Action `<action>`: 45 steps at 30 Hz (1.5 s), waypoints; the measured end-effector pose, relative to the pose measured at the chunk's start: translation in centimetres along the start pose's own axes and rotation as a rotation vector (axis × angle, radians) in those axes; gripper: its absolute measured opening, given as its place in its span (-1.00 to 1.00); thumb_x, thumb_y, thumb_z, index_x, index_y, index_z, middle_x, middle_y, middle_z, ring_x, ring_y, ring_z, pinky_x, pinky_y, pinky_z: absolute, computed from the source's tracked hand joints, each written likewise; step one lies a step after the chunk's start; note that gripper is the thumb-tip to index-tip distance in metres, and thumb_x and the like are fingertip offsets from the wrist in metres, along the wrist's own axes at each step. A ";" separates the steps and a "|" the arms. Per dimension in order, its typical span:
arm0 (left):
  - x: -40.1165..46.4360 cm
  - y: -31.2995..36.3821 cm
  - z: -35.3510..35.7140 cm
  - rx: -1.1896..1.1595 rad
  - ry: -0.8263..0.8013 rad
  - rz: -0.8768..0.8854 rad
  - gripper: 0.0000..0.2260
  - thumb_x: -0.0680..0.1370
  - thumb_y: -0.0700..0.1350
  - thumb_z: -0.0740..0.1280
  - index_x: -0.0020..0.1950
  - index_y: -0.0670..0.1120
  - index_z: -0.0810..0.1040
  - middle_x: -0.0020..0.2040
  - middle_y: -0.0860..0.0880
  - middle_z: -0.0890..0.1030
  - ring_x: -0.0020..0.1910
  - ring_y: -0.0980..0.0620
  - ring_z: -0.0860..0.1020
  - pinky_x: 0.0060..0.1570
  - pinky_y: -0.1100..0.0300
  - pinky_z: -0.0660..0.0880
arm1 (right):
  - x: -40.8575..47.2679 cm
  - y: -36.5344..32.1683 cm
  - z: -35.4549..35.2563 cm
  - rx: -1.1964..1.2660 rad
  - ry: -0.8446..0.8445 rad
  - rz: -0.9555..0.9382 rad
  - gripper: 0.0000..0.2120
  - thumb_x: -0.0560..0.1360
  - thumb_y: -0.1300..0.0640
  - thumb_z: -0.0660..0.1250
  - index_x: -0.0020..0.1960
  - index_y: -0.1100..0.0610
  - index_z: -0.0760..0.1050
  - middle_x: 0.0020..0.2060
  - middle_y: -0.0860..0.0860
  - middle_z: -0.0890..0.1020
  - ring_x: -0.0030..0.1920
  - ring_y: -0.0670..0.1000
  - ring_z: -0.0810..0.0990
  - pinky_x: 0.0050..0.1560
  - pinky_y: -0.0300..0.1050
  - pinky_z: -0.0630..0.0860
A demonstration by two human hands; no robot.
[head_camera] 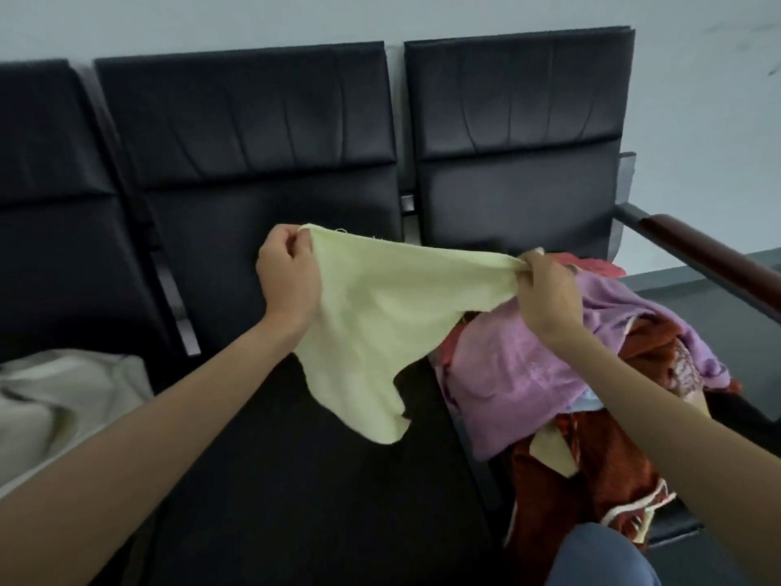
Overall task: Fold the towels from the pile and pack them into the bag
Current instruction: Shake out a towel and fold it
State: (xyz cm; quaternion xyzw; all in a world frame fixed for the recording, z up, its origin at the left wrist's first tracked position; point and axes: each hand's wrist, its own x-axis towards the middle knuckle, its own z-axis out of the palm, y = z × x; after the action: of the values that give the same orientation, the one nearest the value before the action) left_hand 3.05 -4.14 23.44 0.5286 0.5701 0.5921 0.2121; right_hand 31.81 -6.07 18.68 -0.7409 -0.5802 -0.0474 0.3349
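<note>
I see left hand (287, 274) with grip pinching one corner of pale yellow towel (380, 332), right hand (545, 289) with grip pinching opposite corner. Towel stretched between them, hanging in air above middle black seat (296, 480). Pile of towels (528, 374), pink, purple, rust, on right seat. Beige bag (63, 399) on left seat.
</note>
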 end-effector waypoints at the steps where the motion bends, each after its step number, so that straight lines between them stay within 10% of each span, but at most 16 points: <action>1: -0.3 -0.3 -1.4 -0.007 -0.012 -0.050 -0.83 0.63 -0.14 0.17 -0.02 -0.15 0.53 -0.18 0.07 0.52 -0.20 0.19 0.46 -0.18 0.34 0.39 | -0.8 -1.2 0.1 0.048 -0.019 -0.022 -0.80 0.50 0.29 0.12 0.00 0.22 0.51 -0.16 0.17 0.61 -0.14 0.24 0.55 -0.19 0.08 0.52; 16: -8.6 -11.7 -17.4 0.115 -0.215 -0.689 -0.84 0.58 -0.25 0.11 -0.16 -0.13 0.42 -0.15 -0.14 0.52 -0.13 -0.11 0.55 -0.13 0.01 0.54 | -16.3 -12.0 11.7 0.383 -0.592 0.153 -0.72 0.39 0.42 0.27 0.01 0.21 0.64 -0.08 0.10 0.66 -0.09 -0.01 0.58 -0.19 -0.27 0.40; 22: -10.7 -16.8 -16.3 -0.137 -0.220 -0.899 -0.71 0.59 -0.24 0.24 0.31 -0.19 0.35 0.17 -0.20 0.53 0.05 -0.11 0.61 -0.08 0.05 0.60 | -20.4 -12.2 13.5 0.522 -0.617 0.492 -0.58 0.45 0.28 0.37 0.30 0.21 0.45 0.19 0.11 0.51 -0.15 -0.10 0.50 -0.24 -0.31 0.46; 25: -12.1 -19.3 -16.0 -0.044 -0.306 -0.859 -0.60 0.57 -0.17 0.30 0.39 -0.11 0.32 0.23 -0.10 0.52 0.10 -0.02 0.58 0.14 0.07 0.53 | -22.6 -11.8 13.2 0.445 -0.656 0.435 -0.41 0.43 0.20 0.44 0.39 0.18 0.31 0.26 0.11 0.35 -0.01 -0.01 0.47 0.03 -0.16 0.46; 28: -13.7 -21.5 -16.8 0.223 -0.405 -0.737 -0.67 0.57 -0.17 0.28 0.33 -0.10 0.39 0.16 -0.06 0.55 0.00 0.08 0.53 -0.08 0.29 0.46 | -25.3 -11.4 12.9 0.250 -0.550 0.135 -0.55 0.44 0.23 0.40 0.28 0.20 0.35 0.20 0.13 0.35 -0.02 0.07 0.49 -0.06 -0.18 0.41; 35: -15.9 -23.4 -18.4 0.630 -0.607 -0.630 -0.70 0.53 -0.09 0.36 0.22 -0.13 0.44 0.05 -0.03 0.55 0.08 -0.05 0.54 0.05 0.11 0.46 | -28.5 -12.6 14.7 -0.072 -0.717 -0.300 -0.55 0.46 -0.02 0.41 0.22 0.17 0.36 0.11 0.10 0.40 0.05 0.07 0.45 0.03 -0.11 0.45; 41: -16.1 -22.0 -18.2 0.868 -0.639 -0.393 -0.72 0.57 -0.05 0.29 -0.30 -0.10 0.37 -0.34 0.00 0.45 -0.21 -0.07 0.51 -0.25 0.09 0.37 | -27.8 -11.7 14.2 0.155 -0.629 -0.035 -0.91 0.55 0.18 0.29 -0.08 0.20 0.49 -0.10 0.03 0.49 -0.15 0.01 0.50 -0.21 -0.20 0.41; 45: -16.3 -18.9 -16.7 0.649 -0.611 -0.321 -0.86 0.59 -0.09 0.31 -0.12 -0.13 0.48 -0.31 -0.01 0.52 -0.38 0.07 0.48 -0.36 0.21 0.38 | -27.4 -10.1 12.3 0.663 -0.678 0.315 -0.93 0.55 0.26 0.28 -0.06 0.21 0.54 -0.26 0.01 0.54 -0.26 -0.09 0.46 -0.21 -0.26 0.39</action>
State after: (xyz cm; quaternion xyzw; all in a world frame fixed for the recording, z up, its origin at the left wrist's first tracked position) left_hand -12.36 -20.70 3.70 0.6226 0.7118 0.1603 0.2827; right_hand 10.09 -20.98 1.10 -0.6470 -0.5214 0.4342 0.3479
